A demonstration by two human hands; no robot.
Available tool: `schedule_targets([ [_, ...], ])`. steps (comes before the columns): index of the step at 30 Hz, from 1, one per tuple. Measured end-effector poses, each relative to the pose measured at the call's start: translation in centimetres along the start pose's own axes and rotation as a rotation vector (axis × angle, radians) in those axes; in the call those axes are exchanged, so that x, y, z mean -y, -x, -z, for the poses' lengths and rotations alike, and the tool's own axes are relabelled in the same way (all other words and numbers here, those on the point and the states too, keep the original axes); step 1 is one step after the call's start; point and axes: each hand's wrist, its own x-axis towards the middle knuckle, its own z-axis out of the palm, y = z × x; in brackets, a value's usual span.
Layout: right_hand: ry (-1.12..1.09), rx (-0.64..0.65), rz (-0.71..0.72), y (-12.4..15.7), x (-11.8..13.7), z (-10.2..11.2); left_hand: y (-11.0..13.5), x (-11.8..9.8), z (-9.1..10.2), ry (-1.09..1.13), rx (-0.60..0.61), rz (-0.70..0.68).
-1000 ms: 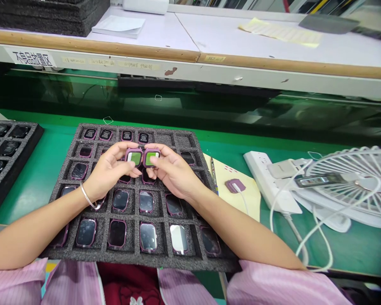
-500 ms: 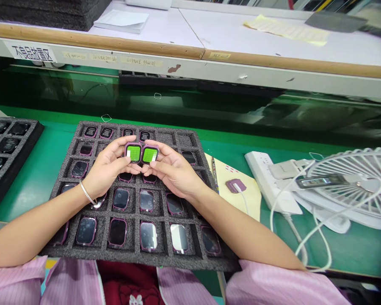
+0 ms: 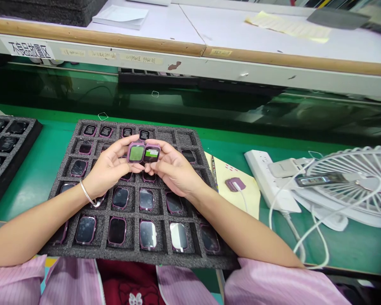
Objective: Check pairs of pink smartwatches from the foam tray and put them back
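I'm holding two smartwatches edge to edge over the foam tray [image 3: 130, 255].
My left hand [image 3: 109, 169] is pinching the left smartwatch [image 3: 136, 152], my right hand [image 3: 171, 169] the right smartwatch [image 3: 151, 153], both near the tray's far edge.

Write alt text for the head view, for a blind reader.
The left hand and right hand hold two purple-cased watches side by side, screens lit, above a dark foam tray of similar watches on a green bench. A white power strip and white fan lie to the right.
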Motion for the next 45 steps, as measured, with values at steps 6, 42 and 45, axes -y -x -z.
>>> schedule_targets([
  [6, 0.029, -0.053, -0.016, 0.0, -0.2, 0.1, 0.1, 0.0, 0.2, -0.020, -0.024, 0.029],
  [42, 0.416, -0.140, 0.155, -4.5, 3.5, 9.2, -2.9, 0.2, -0.5, -0.403, -0.028, -0.055],
  [45, 0.625, -0.197, 0.135, -5.3, 3.6, 12.0, -5.0, 0.1, -1.5, -0.487, 0.022, -0.027],
])
